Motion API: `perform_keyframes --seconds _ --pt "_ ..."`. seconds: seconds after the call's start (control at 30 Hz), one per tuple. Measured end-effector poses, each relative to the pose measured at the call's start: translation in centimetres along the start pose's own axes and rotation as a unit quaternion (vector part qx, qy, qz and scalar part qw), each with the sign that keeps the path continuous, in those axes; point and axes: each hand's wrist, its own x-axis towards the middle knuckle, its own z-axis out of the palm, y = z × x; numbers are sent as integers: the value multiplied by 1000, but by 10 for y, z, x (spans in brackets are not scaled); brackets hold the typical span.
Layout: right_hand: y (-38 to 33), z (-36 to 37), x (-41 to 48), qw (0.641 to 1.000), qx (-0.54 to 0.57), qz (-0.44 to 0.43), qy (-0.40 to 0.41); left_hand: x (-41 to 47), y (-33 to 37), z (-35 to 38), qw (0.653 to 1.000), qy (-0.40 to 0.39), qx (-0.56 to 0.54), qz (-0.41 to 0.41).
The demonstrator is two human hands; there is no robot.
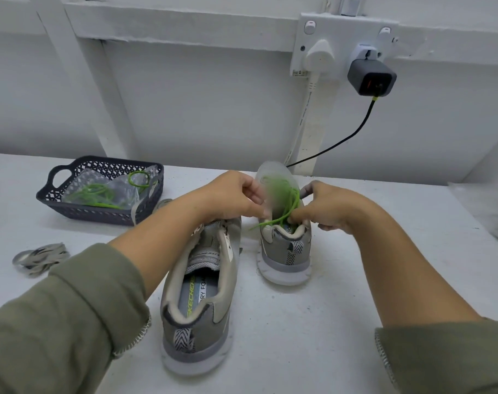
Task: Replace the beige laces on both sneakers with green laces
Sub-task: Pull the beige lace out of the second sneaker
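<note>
- Near sneaker (196,308): grey, beige collar, white sole, black-and-white chevron heel tab.
- Far sneaker (287,251): same grey, same chevron tab.
- Green lace (284,194): bright lime.
- Beige laces (40,258), left edge: greyish beige.
- Basket (100,166), left of centre: dark grey lattice.
- Sleeves (57,322): olive.
- Charger (371,78), upper right: dark grey.

Near sneaker (198,325) left of far sneaker (286,251) on table (313,336); basket (100,214) behind-left, loose laces (40,258) left

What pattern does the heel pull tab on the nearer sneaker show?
Black-and-white herringbone on the heel pull tab of the nearer sneaker; head view shows it.
</note>
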Motion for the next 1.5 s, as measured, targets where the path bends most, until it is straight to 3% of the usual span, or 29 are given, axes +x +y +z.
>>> perform_keyframes --seconds 0.17,0.43,0.57,0.7,0.93,1.03,1.13,1.33,1.5 --pt "-7 1 -8 996 -75 -29 42 2 0 -6 998 14 50 18" --pt "-5 11 -6 992 -79 -47 91 1 -2 -7 994 9 106 28" --pt "-6 -2 -26 980 -106 -154 66 1 -6 -8 992 18 119 29" --pt "-12 6 -22 957 -150 -224 110 1 -7 -11 991 31 127 27" --pt "-15 22 4 935 -329 -72 113 0 -8 -10 988 37 148 35" --pt "-23 27 5 912 -379 -52 151 0 -8 -9 987 41 153 34" --pt "-26 29 6 912 -374 -60 156 -1 -9 -10 986 49 155 39" --pt "-22 6 -16 963 -234 -110 80 -9 -11 -20 985 87 141 48" --pt "-29 5 -35 956 -202 -191 99 -27 -10 -41 975 112 186 49"
